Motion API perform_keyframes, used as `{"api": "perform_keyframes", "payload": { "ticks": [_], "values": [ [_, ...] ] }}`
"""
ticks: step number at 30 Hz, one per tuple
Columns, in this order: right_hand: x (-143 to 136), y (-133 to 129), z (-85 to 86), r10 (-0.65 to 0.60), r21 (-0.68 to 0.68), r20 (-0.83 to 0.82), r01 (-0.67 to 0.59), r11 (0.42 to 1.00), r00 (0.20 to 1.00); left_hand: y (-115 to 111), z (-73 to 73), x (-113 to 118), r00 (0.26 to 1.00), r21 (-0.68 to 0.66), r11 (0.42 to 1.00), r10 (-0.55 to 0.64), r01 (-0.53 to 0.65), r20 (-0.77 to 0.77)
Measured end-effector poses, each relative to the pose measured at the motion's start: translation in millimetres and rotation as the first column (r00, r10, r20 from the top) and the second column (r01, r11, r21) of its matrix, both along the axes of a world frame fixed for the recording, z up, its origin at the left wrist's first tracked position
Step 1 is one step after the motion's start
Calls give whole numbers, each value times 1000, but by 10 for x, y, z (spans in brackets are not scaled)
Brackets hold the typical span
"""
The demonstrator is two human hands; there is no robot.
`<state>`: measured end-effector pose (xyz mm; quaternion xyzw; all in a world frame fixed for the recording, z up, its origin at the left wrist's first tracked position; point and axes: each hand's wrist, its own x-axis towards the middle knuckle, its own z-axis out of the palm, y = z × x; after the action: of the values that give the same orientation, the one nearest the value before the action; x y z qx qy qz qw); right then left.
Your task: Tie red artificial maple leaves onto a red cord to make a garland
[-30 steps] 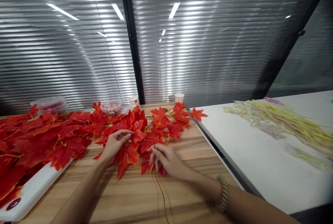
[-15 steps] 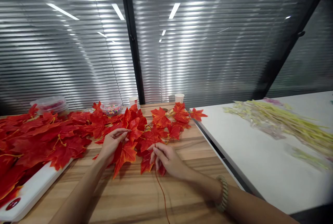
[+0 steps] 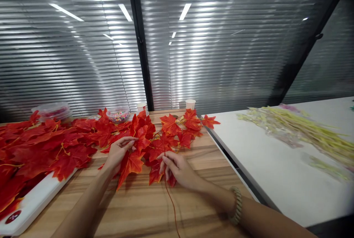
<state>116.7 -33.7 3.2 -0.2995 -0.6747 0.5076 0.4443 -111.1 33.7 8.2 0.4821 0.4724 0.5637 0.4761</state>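
My left hand (image 3: 121,152) is closed in a pinch on a cluster of red artificial maple leaves (image 3: 141,138), with thumb and fingertips at the leaf stems. To its right, my right hand (image 3: 177,168) pinches a thin reddish-brown cord (image 3: 171,202) between thumb and index finger. The cord runs up toward the leaves and hangs down to the bottom edge of the view. More red leaves (image 3: 184,138) lie on the wood-grain table (image 3: 132,212) just beyond both hands. Where the cord's upper end meets the leaves I cannot make out.
A large heap of red leaves (image 3: 47,142) covers the left, partly over a white flat object (image 3: 41,204). Clear tubs (image 3: 54,110), a container of colourful beads (image 3: 118,115) and paper cups (image 3: 190,104) stand behind. Yellowish stems (image 3: 306,129) lie on a white table (image 3: 249,157) at right.
The lowest leaf under my left hand has swung slightly to the left. Both hands hold nearly the same place and grip.
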Motion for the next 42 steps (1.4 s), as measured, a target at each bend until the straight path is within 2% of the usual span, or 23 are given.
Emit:
{"api": "perform_keyframes", "payload": {
  "ticks": [42],
  "values": [
    [-8, -11, -4, -8, 45, 58, 5, 999, 998, -37, 68, 45, 999, -44, 999, 29, -27, 44]
  ]
}}
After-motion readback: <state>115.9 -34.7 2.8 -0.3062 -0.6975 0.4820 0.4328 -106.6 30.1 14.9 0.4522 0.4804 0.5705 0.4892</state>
